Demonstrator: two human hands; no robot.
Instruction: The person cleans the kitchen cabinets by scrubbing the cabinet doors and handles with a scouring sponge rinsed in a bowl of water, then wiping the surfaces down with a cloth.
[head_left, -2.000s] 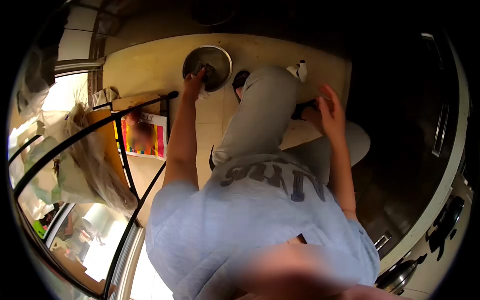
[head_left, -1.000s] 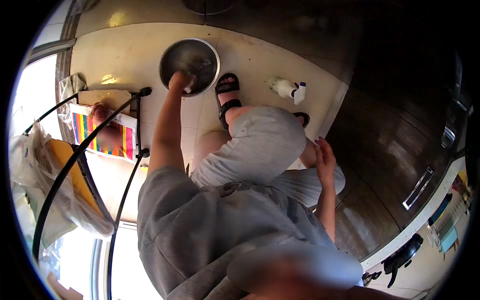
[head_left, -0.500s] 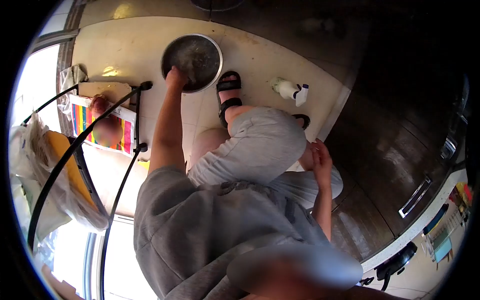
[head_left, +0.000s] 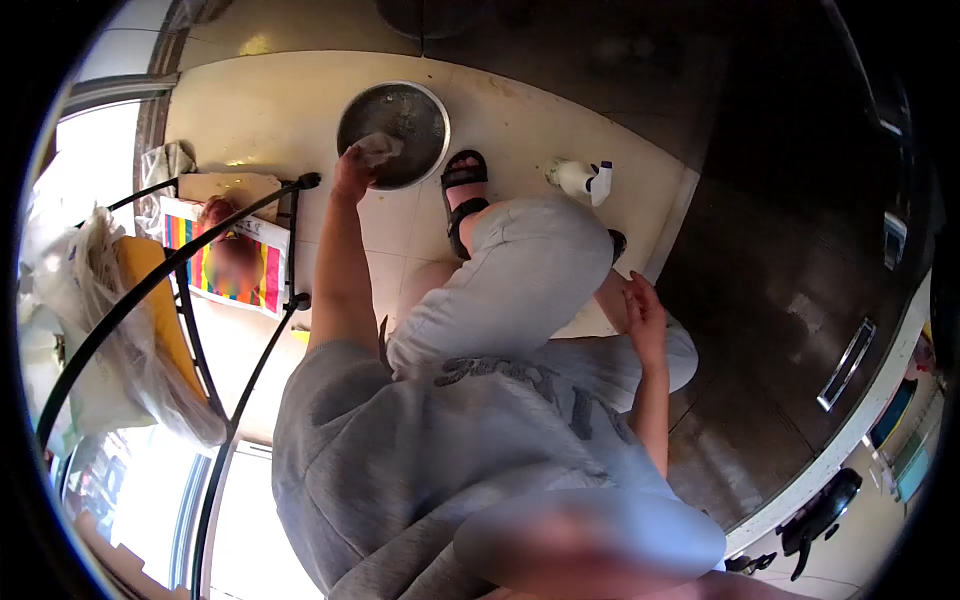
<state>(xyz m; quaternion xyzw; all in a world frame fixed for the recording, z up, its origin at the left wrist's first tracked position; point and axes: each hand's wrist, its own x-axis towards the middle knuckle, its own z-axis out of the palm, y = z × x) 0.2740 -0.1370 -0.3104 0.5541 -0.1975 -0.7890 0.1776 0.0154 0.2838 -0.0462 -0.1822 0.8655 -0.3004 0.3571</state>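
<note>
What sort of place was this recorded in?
Probably a home kitchen: there are dark cabinet fronts with metal handles, a black pan at the right, and a round metal basin on the pale floor. Whether it is really a home cannot be confirmed.

This appears to be a home kitchen, seen from above. Dark cabinets (head_left: 760, 290) with a long metal handle (head_left: 847, 365) line the right side, topped by a pale counter edge (head_left: 838, 462). Beyond it is what looks like a black pan (head_left: 828, 503). On the pale tiled floor (head_left: 275, 110) stand a round metal basin (head_left: 412, 120) and a white spray bottle (head_left: 575, 178). Plastic bags (head_left: 140, 375) crowd a black-framed rack (head_left: 160, 269) at left; open-toed sandals (head_left: 464, 176) add to the domestic look.
</note>
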